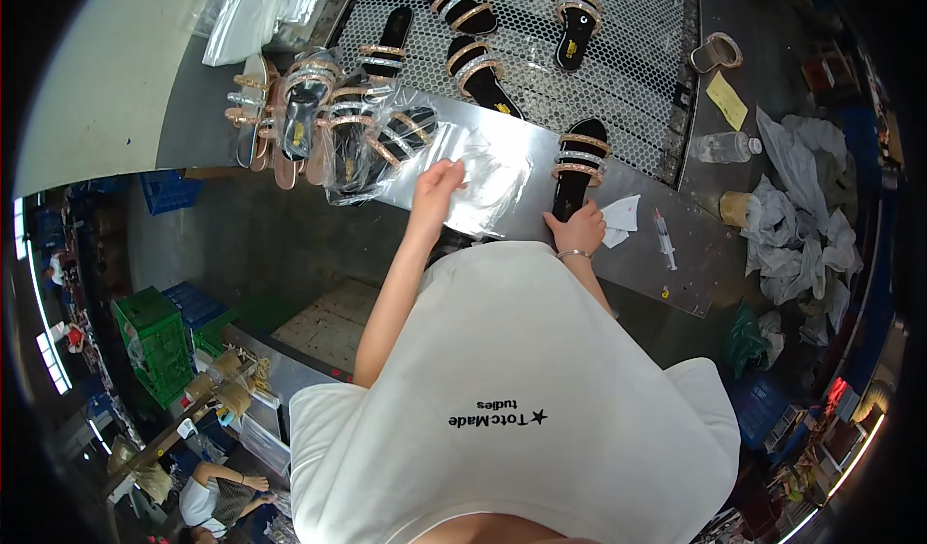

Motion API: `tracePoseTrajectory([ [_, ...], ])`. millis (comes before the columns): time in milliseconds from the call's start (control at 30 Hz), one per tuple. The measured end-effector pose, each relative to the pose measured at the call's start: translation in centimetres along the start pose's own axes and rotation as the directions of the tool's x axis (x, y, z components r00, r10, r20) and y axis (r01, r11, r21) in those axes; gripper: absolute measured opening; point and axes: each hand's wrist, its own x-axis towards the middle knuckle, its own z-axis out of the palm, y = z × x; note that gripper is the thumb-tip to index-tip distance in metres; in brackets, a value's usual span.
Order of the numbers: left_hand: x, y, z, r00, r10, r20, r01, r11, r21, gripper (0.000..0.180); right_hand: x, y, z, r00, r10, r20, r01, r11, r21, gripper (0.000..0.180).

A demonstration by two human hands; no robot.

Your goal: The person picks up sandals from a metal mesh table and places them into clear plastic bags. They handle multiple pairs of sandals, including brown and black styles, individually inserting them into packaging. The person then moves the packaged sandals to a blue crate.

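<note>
Sandal and bag on the worktop
Left hand pinches the clear bag's edge; right hand grips the sandal's heel.

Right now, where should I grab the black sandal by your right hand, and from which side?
Probably best by the bare heel, coming from the side nearest the body. The sandal lies sole down with its heel pointing that way, and its sparkly straps cross the other half. The right hand is at the heel end.
</note>
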Motion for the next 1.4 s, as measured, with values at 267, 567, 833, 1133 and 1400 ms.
tracePoseTrajectory([
  [267, 2.5, -6.1, 1.0, 0.95, -0.299, -0.093, 0.29, 0.951, -0.105, 0.02, 0.7, 2.1, -3.0, 0.995, -0.097, -0.032, 0.095, 0.775, 0.624, 0.057],
  [567, 4.5, -9.9, 2.3, 0.964, -0.138, -0.229, 0.173, 0.975, 0.142, 0.017, 2.8, 4.8, -5.8, 0.676, -0.555, 0.485, 0.366, 0.824, 0.432, 0.044],
  [833, 3.8, -1.9, 5.5, 0.507, 0.449, 0.736, -0.855, 0.157, 0.494, 0.02, 3.4, 1.7, -3.2, 0.664, -0.374, 0.648, -0.52, 0.392, 0.759, 0.045],
  [1133, 2.9, 2.3, 5.1, 0.799, 0.543, 0.258, -0.581, 0.586, 0.564, 0.044, 7.3, -6.7, -3.4, 0.786, -0.29, 0.546, -0.576, -0.021, 0.817, 0.039],
  [1400, 7.6, 3.4, 2.6, 0.965, -0.022, -0.262, -0.095, 0.899, -0.427, 0.065, 20.3, -9.2, 4.2, 0.914, -0.221, 0.341, -0.103, 0.686, 0.721, 0.056],
])
